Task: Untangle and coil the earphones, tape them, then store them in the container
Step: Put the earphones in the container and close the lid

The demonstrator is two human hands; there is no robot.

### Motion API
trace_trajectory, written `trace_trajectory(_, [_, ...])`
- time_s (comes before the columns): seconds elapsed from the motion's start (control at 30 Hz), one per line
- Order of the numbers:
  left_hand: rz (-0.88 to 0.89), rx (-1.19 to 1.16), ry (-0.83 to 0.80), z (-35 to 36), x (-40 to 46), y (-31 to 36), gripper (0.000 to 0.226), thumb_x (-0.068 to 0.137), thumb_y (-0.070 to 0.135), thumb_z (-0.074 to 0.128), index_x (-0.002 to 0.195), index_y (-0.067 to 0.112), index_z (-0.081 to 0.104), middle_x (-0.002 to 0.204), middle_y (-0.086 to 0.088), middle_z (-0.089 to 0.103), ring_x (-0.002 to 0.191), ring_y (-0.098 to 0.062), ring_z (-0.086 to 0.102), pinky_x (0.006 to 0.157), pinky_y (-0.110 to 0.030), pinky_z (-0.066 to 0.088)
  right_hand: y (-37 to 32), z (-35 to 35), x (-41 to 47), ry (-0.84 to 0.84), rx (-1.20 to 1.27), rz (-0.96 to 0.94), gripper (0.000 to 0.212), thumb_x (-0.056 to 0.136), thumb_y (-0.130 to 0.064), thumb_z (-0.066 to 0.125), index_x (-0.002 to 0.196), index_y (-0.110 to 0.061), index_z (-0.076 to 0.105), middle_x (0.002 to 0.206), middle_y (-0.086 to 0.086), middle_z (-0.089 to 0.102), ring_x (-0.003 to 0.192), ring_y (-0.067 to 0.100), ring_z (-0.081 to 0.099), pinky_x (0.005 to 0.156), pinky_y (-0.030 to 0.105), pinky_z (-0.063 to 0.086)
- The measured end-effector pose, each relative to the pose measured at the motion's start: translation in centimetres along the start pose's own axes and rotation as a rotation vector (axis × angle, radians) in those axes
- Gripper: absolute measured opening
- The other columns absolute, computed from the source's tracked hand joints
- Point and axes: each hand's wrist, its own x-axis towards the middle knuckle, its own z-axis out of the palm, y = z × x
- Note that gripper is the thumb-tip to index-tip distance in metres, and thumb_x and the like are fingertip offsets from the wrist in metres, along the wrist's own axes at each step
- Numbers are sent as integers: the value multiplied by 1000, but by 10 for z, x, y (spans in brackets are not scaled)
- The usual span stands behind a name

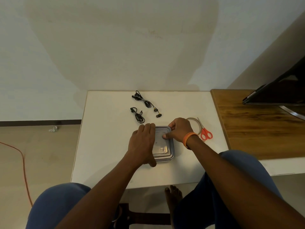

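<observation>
no readable text, label or number anywhere.

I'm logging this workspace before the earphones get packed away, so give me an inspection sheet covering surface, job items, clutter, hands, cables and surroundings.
Surface: white table, carrying all the job's things.
Job's things: far earphone bundle and near earphone bundle lie coiled and apart at the far side. The container sits nearer with its lid on. The tape roll and red scissors lie to its right.
Clutter: nothing seen on the table; a crumpled scrap on the floor.
Hands: left hand grips the container's left side; right hand, with an orange wristband, pinches the lid's far right corner.
Cables: orange cable on the floor at left.
Surroundings: pale wall; wooden desk with a dark monitor at right.
</observation>
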Motion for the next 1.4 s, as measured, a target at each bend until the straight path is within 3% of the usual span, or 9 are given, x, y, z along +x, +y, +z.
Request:
trace_trajectory(0.2, [13,-68,44,4,1,-4,131,44,61,88,144,12,19,136,-4,36,118,-20,39,99,-32,44,1,0,-3,54,60,-39,30,69,-22,84,89,-8,68,79,1,64,73,14,59,66,24,51])
trace_trajectory(0.3, [43,-174,37,3,1,-11,131,41,65,88,142,14,21,137,-2,35,120,-18,37,95,-30,44,6,-7,0,25,399,85,6,85,-12,67,87,-6,70,83,9,70,77,23,69,75,39,60])
trace_trajectory(0.43, [55,-297,18,2,-2,-17,131,43,66,87,144,16,20,143,0,31,128,-17,32,98,-36,47,17,-12,-5,-101,713,295,17,87,2,58,100,-3,68,99,18,69,89,35,69,67,41,60])
trace_trajectory(0.6, [58,-458,-18,3,-8,-21,139,50,61,88,153,13,9,155,-3,18,142,-20,17,113,-35,29,32,-1,-11,-118,681,303,15,86,-9,66,101,-9,70,102,17,71,97,33,67,85,53,55])
trace_trajectory(0.77, [35,-573,10,8,-9,-26,141,52,59,89,156,13,5,160,-4,10,146,-19,10,117,-31,18,30,-2,-19,-279,776,256,22,93,-11,57,114,-11,66,101,15,71,89,31,68,69,43,58])
trace_trajectory(1.0, [28,-686,119,16,-8,-29,131,46,65,88,151,20,24,147,5,27,134,-14,28,113,-37,35,32,-4,-16,-237,603,103,21,93,-4,55,110,-8,68,98,14,72,88,28,70,66,36,59])
trace_trajectory(1.17, [48,-842,224,10,-11,-21,100,54,53,91,132,49,28,123,33,31,119,-2,36,96,-18,36,33,-3,-14,-134,574,134,18,88,9,55,100,1,66,88,13,67,79,25,67,56,29,57])
trace_trajectory(1.27, [-65,-972,232,12,-11,-20,99,53,54,87,133,43,31,128,20,37,116,5,38,88,-10,36,34,1,-12,-122,625,160,15,87,6,58,98,2,66,94,20,69,85,32,69,65,37,60])
trace_trajectory(1.4, [-229,-1285,190,7,-8,-23,107,52,61,84,143,26,40,138,9,46,123,-10,47,90,-26,49,35,3,-13,-124,641,162,18,80,-9,75,95,-1,68,93,18,69,87,30,69,67,38,60])
